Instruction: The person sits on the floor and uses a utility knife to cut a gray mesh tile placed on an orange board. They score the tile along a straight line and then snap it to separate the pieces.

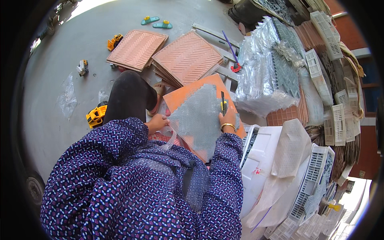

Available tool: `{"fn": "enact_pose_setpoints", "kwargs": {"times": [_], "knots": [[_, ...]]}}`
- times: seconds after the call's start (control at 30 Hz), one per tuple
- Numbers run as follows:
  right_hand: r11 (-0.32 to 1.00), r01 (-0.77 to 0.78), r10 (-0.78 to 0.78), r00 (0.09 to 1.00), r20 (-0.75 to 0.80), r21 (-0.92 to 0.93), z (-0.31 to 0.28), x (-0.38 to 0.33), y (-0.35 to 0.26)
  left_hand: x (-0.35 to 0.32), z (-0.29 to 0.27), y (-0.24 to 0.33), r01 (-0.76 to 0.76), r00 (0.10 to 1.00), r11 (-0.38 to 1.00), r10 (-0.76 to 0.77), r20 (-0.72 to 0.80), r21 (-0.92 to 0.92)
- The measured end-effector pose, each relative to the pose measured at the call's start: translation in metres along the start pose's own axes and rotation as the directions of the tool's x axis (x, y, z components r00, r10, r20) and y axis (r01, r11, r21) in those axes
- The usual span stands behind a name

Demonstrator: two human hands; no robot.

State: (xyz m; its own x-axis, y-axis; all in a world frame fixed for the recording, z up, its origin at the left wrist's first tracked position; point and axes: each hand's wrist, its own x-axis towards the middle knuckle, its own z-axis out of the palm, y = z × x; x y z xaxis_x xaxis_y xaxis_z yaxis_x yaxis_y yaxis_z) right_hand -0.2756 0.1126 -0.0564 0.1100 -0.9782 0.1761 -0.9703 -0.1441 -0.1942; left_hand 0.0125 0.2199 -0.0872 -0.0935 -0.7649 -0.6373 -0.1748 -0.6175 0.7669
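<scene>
An orange tile [182, 96] lies tilted in front of me with a grey mesh sheet [196, 116] spread over it. My left hand [157, 122] pinches the mesh at its left edge, where the sheet runs down onto my lap. My right hand [227, 118], with a gold bangle on the wrist, holds a yellow and black utility knife [223, 104] with its blade against the mesh near the tile's right edge.
Two stacks of ridged terracotta tiles [186, 58] lie on the concrete floor ahead, with yellow toy vehicles [96, 115] to the left. Plastic-wrapped grey mesh bundles [272, 68], white plastic crates [316, 172] and a white box [260, 160] crowd the right side.
</scene>
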Motion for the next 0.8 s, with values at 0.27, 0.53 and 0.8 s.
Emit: {"fn": "enact_pose_setpoints", "kwargs": {"times": [0.27, 0.53, 0.8], "knots": [[0.993, -0.116, 0.117, 0.992, -0.053, 0.025, -0.004, -0.039, 0.019, 0.009, -0.010, 0.051, -0.135, 0.934, 0.898, 0.256, -0.248, 0.418], [0.771, -0.625, 0.585, 0.771, 0.251, 0.121, -0.049, -0.129, -0.023, 0.116, 0.011, 0.140, -0.347, 0.751, 0.472, 0.657, -0.061, 0.810], [0.586, -0.639, 0.488, 0.769, 0.413, 0.498, -0.068, -0.118, -0.053, 0.126, 0.035, 0.148, -0.460, 0.728, 0.305, 0.668, 0.158, 0.834]]}}
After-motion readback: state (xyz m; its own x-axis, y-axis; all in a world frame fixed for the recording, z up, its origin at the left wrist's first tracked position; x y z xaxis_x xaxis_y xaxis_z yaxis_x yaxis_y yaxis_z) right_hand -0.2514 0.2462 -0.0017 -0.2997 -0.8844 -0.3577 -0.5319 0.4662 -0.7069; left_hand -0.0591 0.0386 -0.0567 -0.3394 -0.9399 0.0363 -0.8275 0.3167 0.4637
